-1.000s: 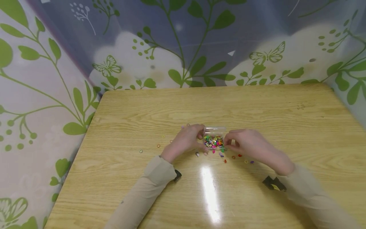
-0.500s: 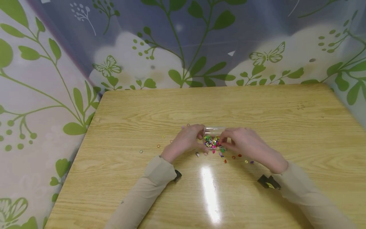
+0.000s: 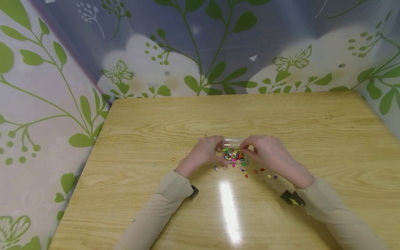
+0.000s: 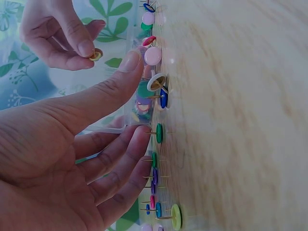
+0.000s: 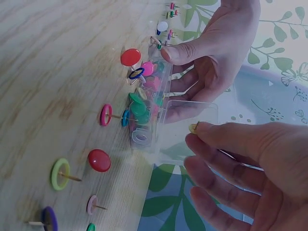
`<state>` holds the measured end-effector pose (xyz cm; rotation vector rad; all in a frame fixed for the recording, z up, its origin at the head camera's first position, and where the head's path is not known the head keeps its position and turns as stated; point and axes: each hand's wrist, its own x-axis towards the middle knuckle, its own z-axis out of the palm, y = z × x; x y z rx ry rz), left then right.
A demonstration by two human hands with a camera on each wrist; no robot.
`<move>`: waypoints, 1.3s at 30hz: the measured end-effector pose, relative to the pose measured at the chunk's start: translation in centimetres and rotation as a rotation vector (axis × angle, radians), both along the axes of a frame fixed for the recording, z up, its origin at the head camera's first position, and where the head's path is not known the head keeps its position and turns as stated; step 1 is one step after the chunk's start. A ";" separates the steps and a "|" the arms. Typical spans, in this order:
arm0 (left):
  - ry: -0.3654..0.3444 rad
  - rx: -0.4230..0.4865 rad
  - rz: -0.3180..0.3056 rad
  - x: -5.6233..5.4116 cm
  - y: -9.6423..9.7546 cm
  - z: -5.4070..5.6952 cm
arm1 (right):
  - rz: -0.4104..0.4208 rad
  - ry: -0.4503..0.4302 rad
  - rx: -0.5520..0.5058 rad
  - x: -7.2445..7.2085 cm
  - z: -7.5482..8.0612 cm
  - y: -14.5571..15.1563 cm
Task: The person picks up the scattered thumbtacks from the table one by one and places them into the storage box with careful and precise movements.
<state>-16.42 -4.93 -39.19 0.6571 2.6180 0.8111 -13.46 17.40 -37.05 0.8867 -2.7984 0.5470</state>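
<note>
A small clear plastic box (image 3: 233, 141) with a raised lid stands on the table, full of colourful thumbtacks (image 3: 231, 155). My left hand (image 3: 203, 152) holds the box at its left end, thumb along the front and fingers behind. In the right wrist view, my right hand (image 5: 250, 168) pinches a yellow thumbtack (image 5: 193, 128) between thumb and index finger, in front of the clear lid (image 5: 187, 144). The head view has this hand over the box's right end. The same pinched tack shows in the left wrist view, above the left thumb.
Loose thumbtacks lie on the wooden table (image 3: 125, 208) on both sides of the box and in front of it, among them a red one (image 5: 99, 160) and a lime green one (image 4: 176, 217). Beyond the table's far edge rises a leaf-patterned wall (image 3: 175, 76).
My right hand has moved left from beside the box to over its right end, then lifted slightly. My left hand and the box have stayed in place.
</note>
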 end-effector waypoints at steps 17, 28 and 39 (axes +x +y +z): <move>-0.014 -0.004 0.013 -0.2 0.1 0.0 | -0.005 0.055 -0.015 -0.1 0.4 0.3; -0.003 -0.004 0.004 -0.1 0.1 -0.1 | -0.073 0.091 -0.002 0.3 2.1 4.0; -0.008 -0.002 0.002 -0.1 0.0 -0.2 | -0.122 -0.107 0.138 1.5 1.2 7.9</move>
